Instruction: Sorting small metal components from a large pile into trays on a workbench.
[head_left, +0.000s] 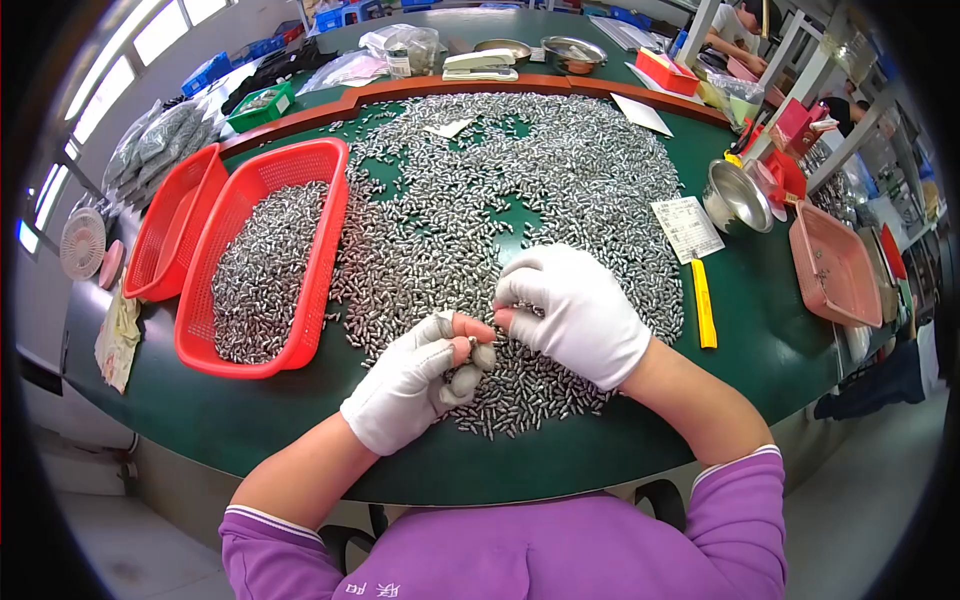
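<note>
A broad heap of small silvery metal parts (430,250) is spread over the green table. Both my hands wear white gloves with some bare fingertips and meet above the near side of the heap. My left hand (420,375) is curled, thumb and index fingertip close together, its other fingertips greyed. What it holds, if anything, is too small to make out. My right hand (575,310) pinches just beside it, and its fingers hide whatever is between them. To the left, a red perforated basket (335,215) holds many more of the same parts.
Another red basket (165,235) stands further left. On the right lie a yellow cutter (704,305), a printed slip (688,228), a steel bowl (738,195) and a pink basket (835,265). A brown wooden rail (480,84) borders the heap's far side. A co-worker (735,30) sits far right.
</note>
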